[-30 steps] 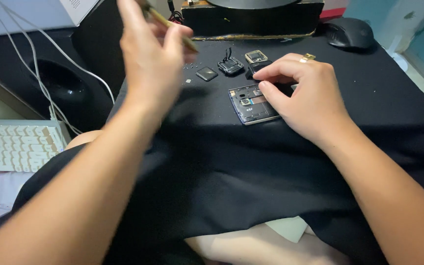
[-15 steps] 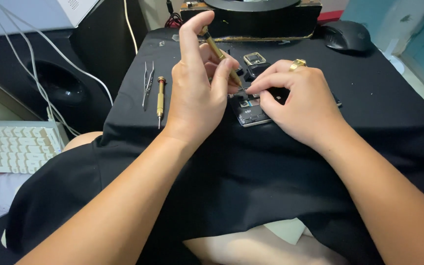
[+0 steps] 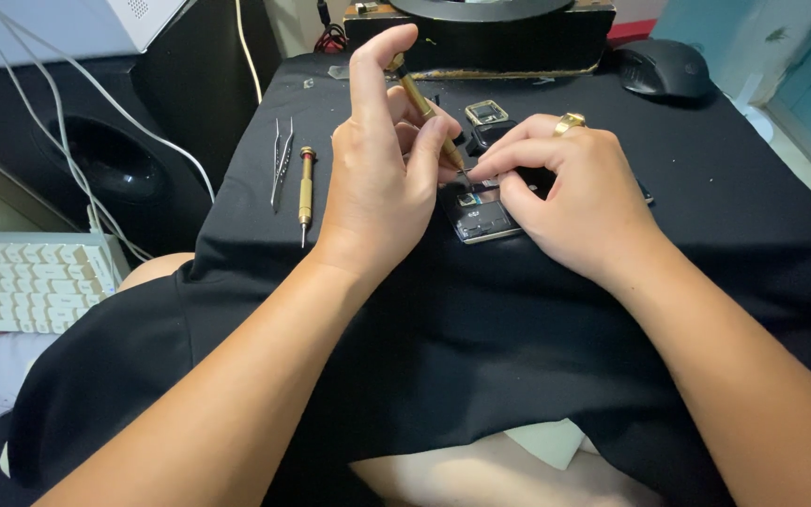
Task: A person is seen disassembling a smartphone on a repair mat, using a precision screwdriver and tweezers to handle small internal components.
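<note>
While left hand point(image 3: 377, 188) pinches screwdriver point(image 3: 429, 117), tip on opened phone point(image 3: 482, 218)

I see the opened phone point(image 3: 482, 218) lying flat on the black cloth over the worktop, its back off and dark inner parts bared, its far end hidden. The slim brass screwdriver point(image 3: 427, 115) stands tilted, handle leaning up and away, its fine tip down on the phone's upper left corner.
</note>
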